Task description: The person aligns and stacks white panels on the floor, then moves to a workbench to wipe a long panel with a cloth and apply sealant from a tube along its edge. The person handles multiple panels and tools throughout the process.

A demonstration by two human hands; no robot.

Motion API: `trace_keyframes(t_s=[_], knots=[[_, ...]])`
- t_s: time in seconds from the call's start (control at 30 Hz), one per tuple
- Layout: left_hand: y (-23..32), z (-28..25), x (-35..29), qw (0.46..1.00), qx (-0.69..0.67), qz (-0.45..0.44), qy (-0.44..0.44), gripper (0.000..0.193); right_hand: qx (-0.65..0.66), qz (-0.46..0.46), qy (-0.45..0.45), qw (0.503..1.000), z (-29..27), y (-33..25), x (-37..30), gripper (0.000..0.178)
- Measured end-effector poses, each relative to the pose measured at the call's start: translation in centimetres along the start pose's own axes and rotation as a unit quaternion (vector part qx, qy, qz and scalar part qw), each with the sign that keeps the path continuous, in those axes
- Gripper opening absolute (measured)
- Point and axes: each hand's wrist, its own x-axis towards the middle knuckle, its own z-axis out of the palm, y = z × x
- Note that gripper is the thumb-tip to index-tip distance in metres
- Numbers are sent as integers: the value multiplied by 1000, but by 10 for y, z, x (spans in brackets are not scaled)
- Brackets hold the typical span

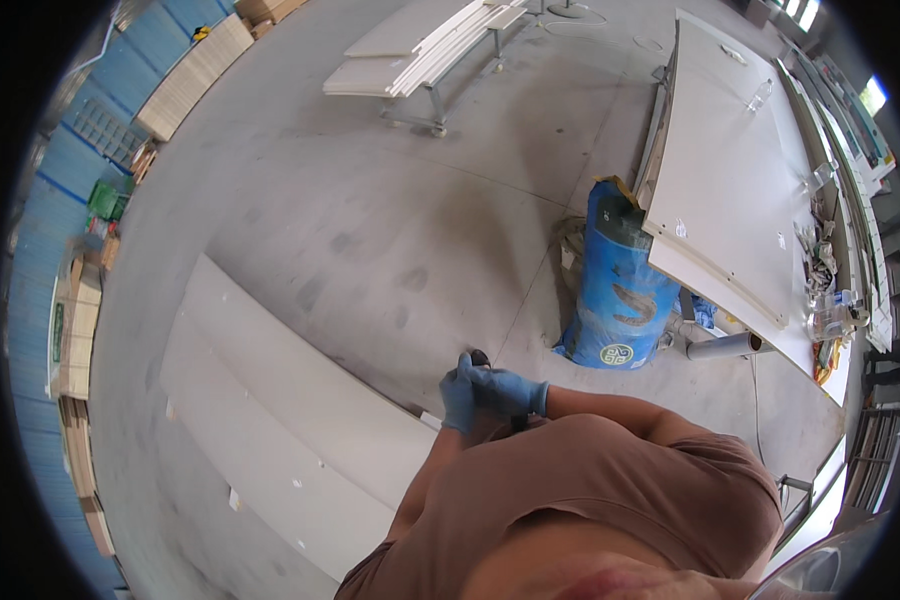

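Both my hands wear blue gloves and are held together in front of my body. My left hand is closed, its fingers meeting those of my right hand, which is closed as well. A small black object pokes out above the fingers, and more dark parts show below them. Its kind is hidden by the gloves. To the left of my hands, large pale flat panels lie low, close to my left arm.
A blue drum-like bin stands to the right, beside a worktable topped with a white panel. Clear bottles and crumpled scraps lie along that table. A wheeled trolley with stacked white panels stands farther off. Boards lean by the blue wall.
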Motion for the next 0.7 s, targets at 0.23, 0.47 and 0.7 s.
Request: trace_keyframes(t_s=[0.23,0.47,0.7], knots=[[186,47,143,980,24,152,-124,46,-181,-115,196,957,30,-189,76,55],[478,176,155,828,22,512,-230,46,-582,-529,308,536,102,-432,-31,38],[707,300,143,456,-212,708,-496,40,-683,-690,216,103,193,-581,-171,52]])
